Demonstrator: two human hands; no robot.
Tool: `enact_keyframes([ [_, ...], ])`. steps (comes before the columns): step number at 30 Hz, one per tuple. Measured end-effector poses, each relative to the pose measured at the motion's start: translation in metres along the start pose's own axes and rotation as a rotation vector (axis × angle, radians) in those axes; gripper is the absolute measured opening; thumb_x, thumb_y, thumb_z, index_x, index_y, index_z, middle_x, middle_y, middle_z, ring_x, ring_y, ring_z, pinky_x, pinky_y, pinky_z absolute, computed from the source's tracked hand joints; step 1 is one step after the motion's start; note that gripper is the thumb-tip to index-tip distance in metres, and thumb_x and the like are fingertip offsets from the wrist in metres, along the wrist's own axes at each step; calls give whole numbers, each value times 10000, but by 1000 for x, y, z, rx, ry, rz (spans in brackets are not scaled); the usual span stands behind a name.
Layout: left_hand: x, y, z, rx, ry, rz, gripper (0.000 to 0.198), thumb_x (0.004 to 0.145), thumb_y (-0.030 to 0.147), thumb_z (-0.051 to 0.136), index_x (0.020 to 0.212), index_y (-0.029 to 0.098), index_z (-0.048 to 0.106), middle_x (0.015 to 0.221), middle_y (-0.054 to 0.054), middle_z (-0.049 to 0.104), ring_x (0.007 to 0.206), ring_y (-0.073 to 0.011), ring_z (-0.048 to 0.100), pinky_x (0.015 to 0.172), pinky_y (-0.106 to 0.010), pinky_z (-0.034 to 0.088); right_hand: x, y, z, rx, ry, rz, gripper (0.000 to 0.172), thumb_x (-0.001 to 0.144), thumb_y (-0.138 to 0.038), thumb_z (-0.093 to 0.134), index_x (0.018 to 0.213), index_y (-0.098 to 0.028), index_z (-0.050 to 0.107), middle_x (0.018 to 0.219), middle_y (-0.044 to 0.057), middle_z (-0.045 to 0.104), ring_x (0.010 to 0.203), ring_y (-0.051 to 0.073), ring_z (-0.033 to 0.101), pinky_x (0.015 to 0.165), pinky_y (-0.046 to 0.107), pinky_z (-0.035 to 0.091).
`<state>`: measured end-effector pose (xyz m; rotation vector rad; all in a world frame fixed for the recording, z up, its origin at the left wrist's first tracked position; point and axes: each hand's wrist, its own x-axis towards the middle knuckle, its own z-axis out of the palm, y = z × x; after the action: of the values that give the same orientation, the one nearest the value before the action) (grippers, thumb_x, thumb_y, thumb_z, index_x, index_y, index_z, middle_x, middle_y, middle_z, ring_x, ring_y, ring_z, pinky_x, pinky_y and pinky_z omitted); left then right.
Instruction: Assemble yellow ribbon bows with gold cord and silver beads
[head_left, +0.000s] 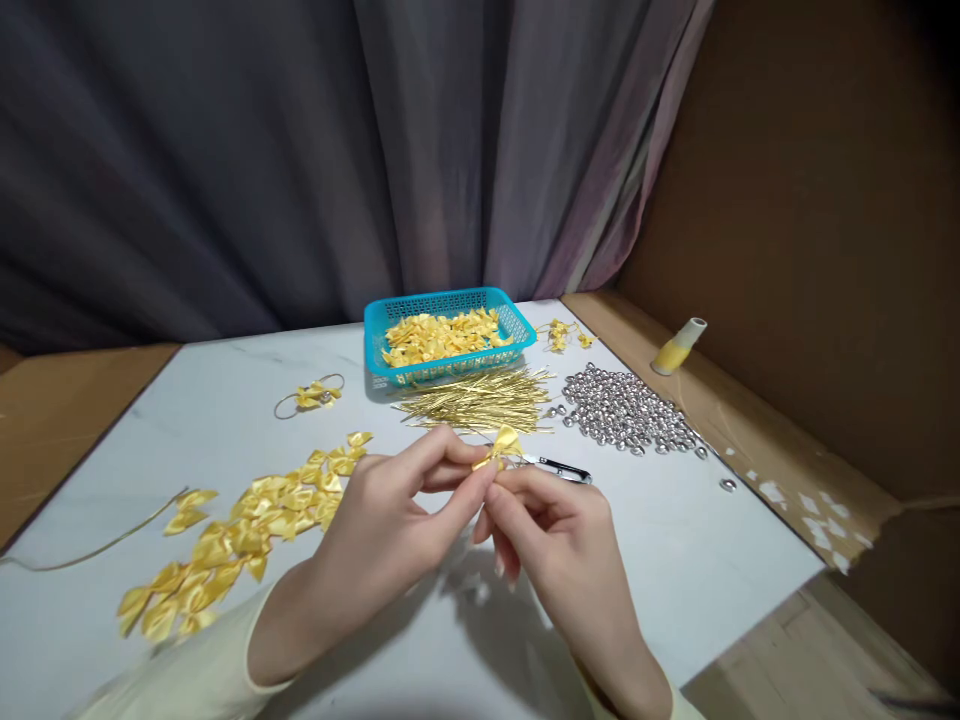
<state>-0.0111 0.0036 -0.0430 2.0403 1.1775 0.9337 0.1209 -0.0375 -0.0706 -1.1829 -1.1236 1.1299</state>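
Above the white table, my left hand (pixel 401 505) pinches a yellow ribbon bow (pixel 507 441) between thumb and forefinger. A thin wire shows beside the bow. My right hand (pixel 551 530) is closed, its thumb and forefinger tips meeting at the bow's lower edge against the left fingertips; what they grip is hidden. Just behind the right fingers lies a small tool with a black handle (pixel 566 470) and a metal tip, partly covered. A pile of gold wire ties (pixel 476 400) lies beyond both hands. Loose yellow bows (pixel 251 520) spread beside my left forearm.
A blue basket (pixel 375 335) of yellow bows stands at the back. Silver beads (pixel 626 410) are heaped at right, near a yellow glue-like bottle (pixel 679 347) on cardboard. A wire loop with bows (pixel 309 397) lies at left, a long gold wire (pixel 97 552) nearer. Dark curtain (pixel 420 150) behind.
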Motion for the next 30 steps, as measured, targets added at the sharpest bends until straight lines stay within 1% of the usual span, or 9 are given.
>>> enact_keyframes([
  [5, 2, 0, 1, -2, -9, 54, 35, 788, 146, 610, 771, 177, 605, 701, 40, 758, 581, -75, 698, 560, -85, 525, 0, 1, 0, 36, -2, 19, 264, 842, -263, 554, 607, -151, 592, 491, -25, 544, 387, 58, 429, 413, 184, 356],
  [11, 5, -2, 2, 13, -14, 66, 70, 788, 135, 621, 738, 179, 600, 701, 58, 752, 584, -63, 698, 546, -61, 505, 3, 4, -3, 31, -35, 38, 277, 843, -268, 556, 592, -152, 583, 455, -34, 520, 373, 58, 433, 404, 184, 364],
  [14, 4, -5, 1, 44, -9, 101, 78, 809, 137, 618, 753, 188, 599, 726, 67, 749, 571, -50, 686, 541, -60, 501, 0, 2, -9, 0, -79, 46, 216, 842, -297, 573, 696, -153, 640, 513, -14, 591, 388, 74, 483, 401, 193, 397],
  [16, 3, -7, -1, 65, 15, 122, 82, 811, 132, 625, 767, 197, 601, 749, 77, 745, 588, -44, 686, 556, -59, 502, -3, 0, -15, -71, -7, -7, 161, 831, -313, 608, 802, -172, 680, 576, 1, 654, 430, 93, 533, 410, 200, 415],
  [17, 3, -7, -1, 71, 26, 133, 86, 809, 128, 629, 776, 202, 602, 761, 82, 742, 607, -43, 691, 569, -58, 503, -4, -1, -19, -135, 83, -68, 134, 823, -306, 629, 820, -186, 690, 602, 2, 672, 463, 99, 551, 427, 202, 419],
  [19, 2, -8, -3, 85, 28, 158, 98, 812, 121, 631, 800, 214, 602, 782, 90, 738, 651, -46, 700, 587, -56, 503, -4, -2, -26, -283, 240, -242, 71, 812, -262, 657, 809, -199, 688, 679, 4, 688, 552, 105, 569, 476, 209, 423],
  [20, 2, -9, -3, 97, 19, 178, 107, 818, 116, 625, 816, 220, 599, 785, 94, 734, 664, -46, 702, 584, -56, 499, -3, -3, -29, -344, 267, -329, 41, 808, -234, 663, 810, -196, 679, 738, 11, 689, 612, 112, 577, 504, 215, 428],
  [24, -1, -11, -4, 198, -8, 289, 115, 852, 122, 587, 870, 234, 567, 780, 102, 714, 629, -46, 689, 540, -85, 477, 7, -2, -32, -424, 134, -522, 104, 809, -140, 647, 908, -168, 630, 919, 55, 640, 857, 149, 574, 603, 229, 453],
  [30, -7, -15, -5, 303, -85, 318, 58, 910, 194, 513, 926, 234, 552, 786, 83, 691, 566, -65, 648, 552, -171, 480, 17, 1, -33, -334, -16, -447, 116, 840, -109, 595, 754, -179, 562, 791, 16, 578, 787, 135, 537, 640, 247, 407],
])
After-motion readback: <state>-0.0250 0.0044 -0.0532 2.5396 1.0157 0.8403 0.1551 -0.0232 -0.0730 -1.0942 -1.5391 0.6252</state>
